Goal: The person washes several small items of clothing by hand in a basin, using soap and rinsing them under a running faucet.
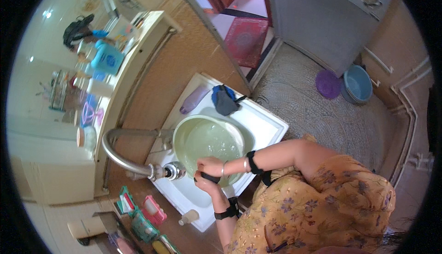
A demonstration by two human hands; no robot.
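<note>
My right hand (210, 167) and my left hand (206, 184) are pressed together over the near rim of a pale green plastic basin (178, 129). Water fills part of the basin, and its surface ripples. A black band (210, 177) lies across the hands where they meet. Whether anything is held between the fingers is hidden. The basin stands in a white sink (188, 193), with a curved metal faucet (121, 162) reaching out to the left of my hands. Black straps circle both forearms, and a bangle is on the right wrist.
On the sink's edge lie a purple squeeze tube (194, 99), a blue-grey cloth pouch (224, 100) and a small beige bottle (189, 217). A shelf (115, 91) holds several bottles. Wall-side soap holders (153, 209) sit lower left. Purple (328, 84) and blue (358, 84) tubs stand on the floor.
</note>
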